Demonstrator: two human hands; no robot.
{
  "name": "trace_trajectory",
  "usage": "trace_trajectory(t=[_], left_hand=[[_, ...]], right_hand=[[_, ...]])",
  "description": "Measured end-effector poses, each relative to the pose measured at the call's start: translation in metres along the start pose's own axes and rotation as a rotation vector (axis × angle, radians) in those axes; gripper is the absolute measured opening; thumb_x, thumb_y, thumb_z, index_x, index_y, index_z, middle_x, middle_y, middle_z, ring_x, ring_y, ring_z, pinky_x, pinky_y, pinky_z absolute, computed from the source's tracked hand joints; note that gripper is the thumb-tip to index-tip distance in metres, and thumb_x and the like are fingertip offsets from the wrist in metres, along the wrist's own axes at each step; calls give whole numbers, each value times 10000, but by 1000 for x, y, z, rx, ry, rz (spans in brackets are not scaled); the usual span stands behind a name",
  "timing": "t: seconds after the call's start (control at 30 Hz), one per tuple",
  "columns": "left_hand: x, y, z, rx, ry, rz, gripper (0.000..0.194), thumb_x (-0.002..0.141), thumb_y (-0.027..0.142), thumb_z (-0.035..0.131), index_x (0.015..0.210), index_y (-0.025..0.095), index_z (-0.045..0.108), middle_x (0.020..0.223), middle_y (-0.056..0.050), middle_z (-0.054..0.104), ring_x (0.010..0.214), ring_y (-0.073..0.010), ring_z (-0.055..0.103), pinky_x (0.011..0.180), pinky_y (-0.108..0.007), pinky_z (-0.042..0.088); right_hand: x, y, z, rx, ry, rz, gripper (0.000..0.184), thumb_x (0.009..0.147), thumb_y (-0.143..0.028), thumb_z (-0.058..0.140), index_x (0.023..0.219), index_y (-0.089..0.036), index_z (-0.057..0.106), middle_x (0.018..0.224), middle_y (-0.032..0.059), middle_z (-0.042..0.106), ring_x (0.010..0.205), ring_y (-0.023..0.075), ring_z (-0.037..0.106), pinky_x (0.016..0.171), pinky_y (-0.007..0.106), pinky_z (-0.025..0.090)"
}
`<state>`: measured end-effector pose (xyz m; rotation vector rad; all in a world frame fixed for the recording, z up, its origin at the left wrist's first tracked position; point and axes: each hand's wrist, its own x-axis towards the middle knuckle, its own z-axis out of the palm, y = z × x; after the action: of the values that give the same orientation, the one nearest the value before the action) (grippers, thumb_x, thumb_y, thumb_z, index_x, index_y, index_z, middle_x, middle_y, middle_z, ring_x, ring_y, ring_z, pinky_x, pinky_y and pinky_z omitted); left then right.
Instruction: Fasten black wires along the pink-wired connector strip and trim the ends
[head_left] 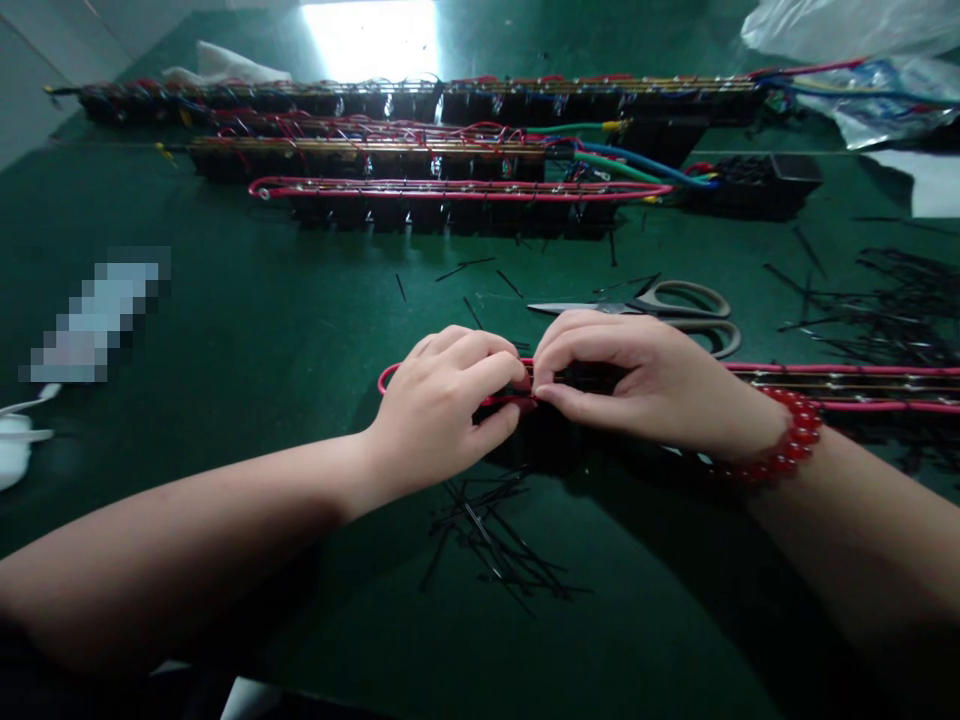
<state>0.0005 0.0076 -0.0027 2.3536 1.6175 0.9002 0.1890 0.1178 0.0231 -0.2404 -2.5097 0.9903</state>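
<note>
A long dark strip with brass-coloured rails and a red wire (862,372) running along both sides lies across the table in front of me. My left hand (442,405) is closed around its left end, thumb and fingers on the red wire; a loop of that wire shows beyond the knuckles. Right beside it, my right hand (637,380) pinches thumb and fingertips together at the strip. Whatever small thing sits in that pinch is hidden. Just behind the right hand lie scissors (686,290) with grey handles. Loose black cable ties (495,540) lie nearer to me.
Several similar wired strips (465,190) lie in rows at the back, with green and blue cables. More black cable ties (892,300) are heaped at the right. A blurred-out flat object (97,320) and a white cable are at left. Plastic bags (862,90) lie back right.
</note>
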Motion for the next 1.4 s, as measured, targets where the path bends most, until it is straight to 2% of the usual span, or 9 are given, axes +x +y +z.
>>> trace_trajectory(t=[0.3, 0.47, 0.73, 0.93, 1.07, 1.2, 1.4], left_hand=[[0, -1, -1, 22, -27, 33, 79, 893, 168, 569, 871, 201, 638, 1060, -29, 681, 993, -211, 571, 876, -367, 466], [0, -2, -1, 23, -22, 35, 73, 898, 179, 578, 839, 189, 619, 1061, -46, 687, 988, -216, 574, 860, -370, 473], [-1, -5, 2, -28, 36, 19, 26, 867, 166, 631, 846, 180, 623, 1017, -49, 701, 965, -208, 594, 841, -357, 494], [-1, -6, 2, 4, 8, 37, 56, 861, 149, 606, 900, 187, 621, 1042, -49, 696, 994, -216, 583, 862, -365, 481], [-1, -6, 1, 30, -8, 34, 76, 849, 182, 595, 922, 184, 613, 1072, -61, 686, 997, -230, 576, 853, -378, 479], [-1, -5, 0, 7, -7, 25, 97, 859, 206, 587, 950, 189, 617, 1077, -56, 684, 1005, -235, 582, 870, -391, 481], [-1, -5, 0, 12, -14, 18, 103, 854, 208, 602, 955, 196, 617, 1077, -50, 685, 1012, -233, 585, 880, -385, 478]], right_hand=[[-2, -3, 2, -31, 2, -18, 48, 841, -169, 651, 811, -175, 687, 832, 35, 698, 782, 138, 638, 711, 266, 528], [-1, -11, 0, 77, -3, -5, 54, 821, -125, 652, 800, -170, 673, 823, 23, 688, 772, 127, 627, 723, 262, 524], [-2, -16, -1, 160, -128, 0, 68, 826, -102, 640, 788, -148, 673, 825, 37, 678, 772, 115, 614, 734, 235, 516], [-1, -24, 2, 44, -177, -3, 99, 809, -72, 604, 795, -165, 634, 810, 19, 634, 746, 113, 569, 687, 222, 481], [-1, -30, -2, -38, -148, -13, 69, 871, -128, 565, 843, -165, 616, 839, 35, 629, 762, 127, 561, 690, 238, 464], [-2, -34, -7, -119, -157, 44, 111, 926, -189, 536, 911, -156, 641, 820, 37, 653, 711, 136, 567, 648, 259, 439], [-3, -37, -1, -118, -151, 89, 103, 895, -175, 555, 838, -160, 638, 735, 13, 644, 619, 117, 547, 577, 238, 407]])
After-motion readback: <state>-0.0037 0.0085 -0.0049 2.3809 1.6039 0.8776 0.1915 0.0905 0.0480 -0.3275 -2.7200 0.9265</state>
